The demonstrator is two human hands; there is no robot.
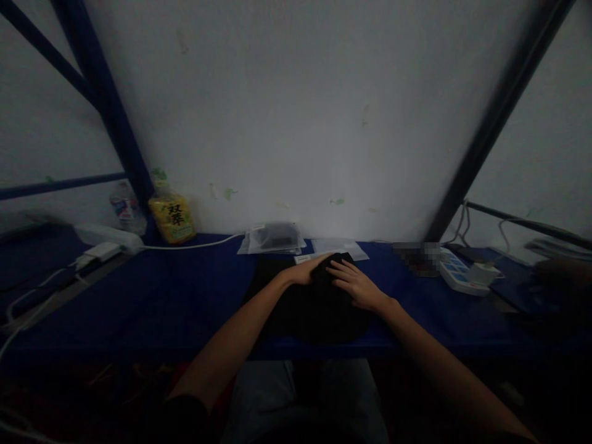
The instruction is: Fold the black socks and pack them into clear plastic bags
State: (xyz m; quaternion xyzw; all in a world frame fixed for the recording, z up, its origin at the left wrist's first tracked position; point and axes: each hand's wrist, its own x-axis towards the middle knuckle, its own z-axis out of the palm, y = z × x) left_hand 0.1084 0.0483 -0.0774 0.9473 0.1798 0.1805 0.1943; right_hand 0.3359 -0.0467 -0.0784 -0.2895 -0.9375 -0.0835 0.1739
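Right hand (358,286) spread on cloth (319,317), left hand's (305,271) grip unclear; bottle (172,216) reads "双萃".

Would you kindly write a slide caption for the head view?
Left hand and right hand on a soft black item atop a blue table, translucent packets behind.

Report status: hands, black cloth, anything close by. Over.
Left hand and right hand on black cloth. Cloth on blue table, raised at the hands. Plastic bags just beyond.
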